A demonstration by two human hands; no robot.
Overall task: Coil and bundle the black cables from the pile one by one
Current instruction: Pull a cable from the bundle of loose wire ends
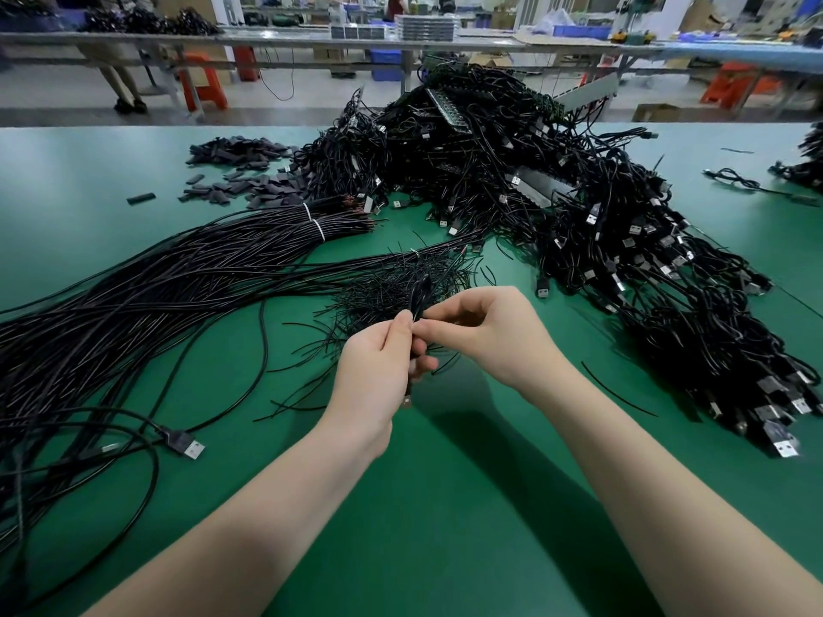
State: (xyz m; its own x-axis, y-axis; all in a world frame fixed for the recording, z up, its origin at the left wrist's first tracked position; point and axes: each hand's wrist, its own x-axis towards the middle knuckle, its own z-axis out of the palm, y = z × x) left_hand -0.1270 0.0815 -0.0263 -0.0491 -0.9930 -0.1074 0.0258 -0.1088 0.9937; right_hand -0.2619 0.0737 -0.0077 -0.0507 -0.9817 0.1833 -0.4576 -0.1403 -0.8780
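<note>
So both hands are up over the middle of the green table (pixel 445 505), working on one thin black coiled cable (pixel 418 296). It's been folded into a tight, narrow loop bundle, glossy black and pretty slim, with a silver USB plug end (pixel 406 400) poking out under the left hand. The left hand (pixel 378 371) has its fingers curled round the lower part of the bundle, thumb pressed along it. The right hand (pixel 485 331) pinches at the bundle's middle with thumb and fingertip, other fingers tucked in; can't tell if there's a tie between them, too small and dark.

Right behind the hands there's a messy heap of short thin black wire ties (pixel 401 278), which makes the top of the bundle hard to pick out against it. To the left, a big sheaf of long straight black cables (pixel 156 282) fans across the table, banded near its far end with white ties (pixel 318 229). One loose cable with a black USB connector (pixel 185 443) lies at the near left. On the right and at the back sits a huge pile of finished black cable bundles with USB plugs (pixel 579 207). A scatter of small flat black sleeves (pixel 240 171) is at the back left.

The held bundle stands roughly upright, long axis running away from the camera, looped end up and plug end down toward the table.
</note>
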